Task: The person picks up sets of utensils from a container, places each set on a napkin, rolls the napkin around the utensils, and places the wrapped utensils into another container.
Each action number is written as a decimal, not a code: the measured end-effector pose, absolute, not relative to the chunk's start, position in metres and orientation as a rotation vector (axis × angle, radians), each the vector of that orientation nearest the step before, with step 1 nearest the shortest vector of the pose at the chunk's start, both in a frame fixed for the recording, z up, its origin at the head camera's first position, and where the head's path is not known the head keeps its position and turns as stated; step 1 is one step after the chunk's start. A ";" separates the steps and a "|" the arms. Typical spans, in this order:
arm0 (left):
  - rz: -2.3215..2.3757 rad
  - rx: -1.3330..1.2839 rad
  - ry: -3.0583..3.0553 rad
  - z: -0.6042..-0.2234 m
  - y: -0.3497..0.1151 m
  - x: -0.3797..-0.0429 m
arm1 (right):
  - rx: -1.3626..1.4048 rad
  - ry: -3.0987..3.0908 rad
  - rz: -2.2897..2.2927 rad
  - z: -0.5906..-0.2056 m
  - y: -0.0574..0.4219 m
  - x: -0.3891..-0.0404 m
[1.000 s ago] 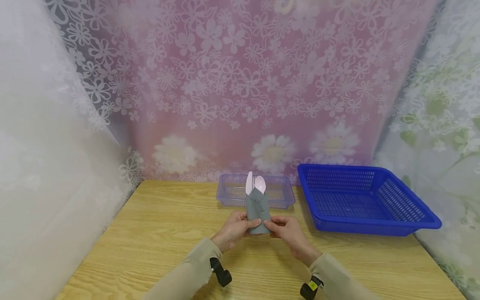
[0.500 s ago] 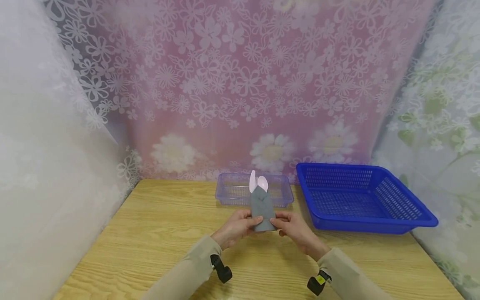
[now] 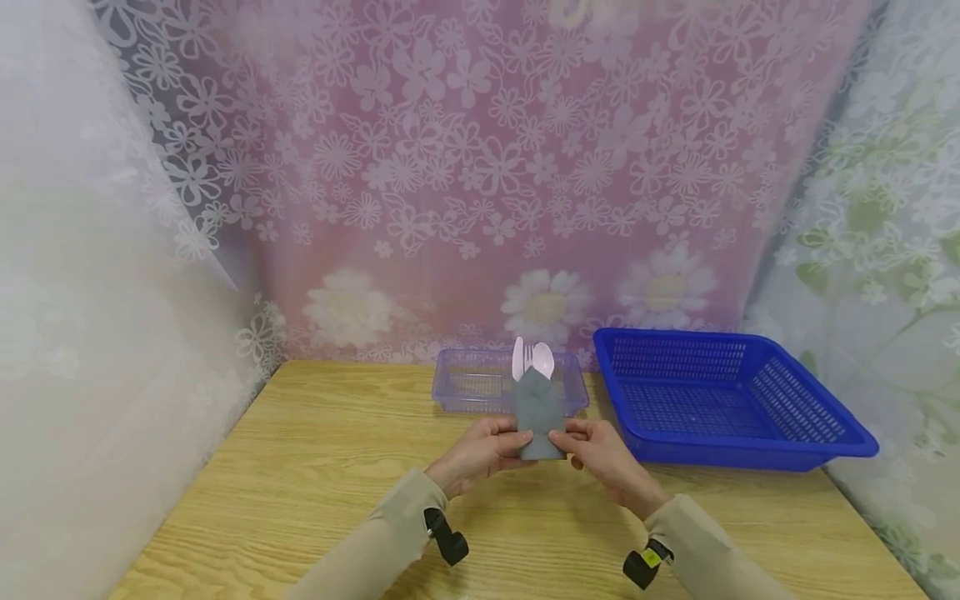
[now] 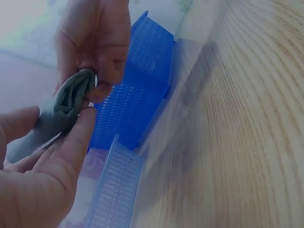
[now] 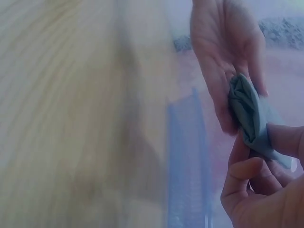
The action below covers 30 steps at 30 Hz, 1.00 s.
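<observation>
Both hands hold up a folded grey-green napkin (image 3: 540,412) in the head view. A pale pink knife (image 3: 518,358), a fork (image 3: 528,356) and a spoon (image 3: 543,359) stick out of its pointed top; their lower parts are hidden inside. My left hand (image 3: 483,452) pinches the napkin's lower left side, thumb in front. At the lower right side, my right hand (image 3: 602,457) pinches it the same way. Both wrist views show the layered folds at the end of the napkin (image 4: 66,107) between thumbs and fingers.
Behind the napkin, a small clear purple basket (image 3: 472,392) stands at the table's back edge. A large blue basket (image 3: 750,450) stands on the right of the wooden table (image 3: 337,458). Flowered curtains (image 3: 450,167) hang at the back and sides.
Both hands have shifted the napkin with its cutlery to the right and slightly up. The fork's tines show more clearly now. The baskets have stayed in place.
</observation>
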<state>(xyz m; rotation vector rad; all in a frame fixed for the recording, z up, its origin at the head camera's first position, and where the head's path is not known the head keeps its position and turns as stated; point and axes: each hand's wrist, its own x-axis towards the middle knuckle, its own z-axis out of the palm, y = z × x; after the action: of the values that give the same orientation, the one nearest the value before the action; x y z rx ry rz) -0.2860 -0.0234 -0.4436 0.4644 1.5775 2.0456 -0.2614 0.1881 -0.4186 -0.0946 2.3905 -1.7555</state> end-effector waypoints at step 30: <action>1.569 0.543 2.492 -0.452 -0.058 -0.287 | 0.022 2.710 -1.494 -0.386 0.292 -0.262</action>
<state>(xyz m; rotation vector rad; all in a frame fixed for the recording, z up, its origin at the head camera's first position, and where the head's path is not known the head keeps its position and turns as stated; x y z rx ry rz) -0.2869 -0.0576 -0.4518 0.5429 2.4919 1.5690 -0.2622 0.2924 -0.3860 0.0220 2.7103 -1.4940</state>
